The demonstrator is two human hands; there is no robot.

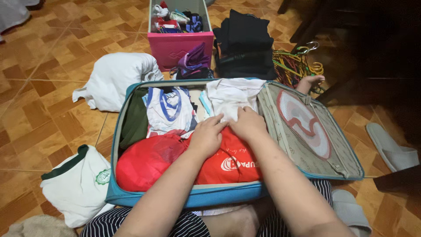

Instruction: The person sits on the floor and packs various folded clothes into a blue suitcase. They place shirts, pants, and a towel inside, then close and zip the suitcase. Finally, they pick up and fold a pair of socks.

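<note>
L hand (206,137) flat, open on red garment (175,162), R hand (248,123) beside it pinching white cloth (230,97), blue suitcase (184,197) beneath both

red bag (175,162): soft, bright red, lying in the near end of the open blue suitcase (115,145); both hands rest on its top.
logo on red bag (234,163): white round mark with white lettering beside it, on the bag's right half.
emblem on white garment (103,176): small round green-and-white badge, on folded white cloth on the floor left of the suitcase.
</note>
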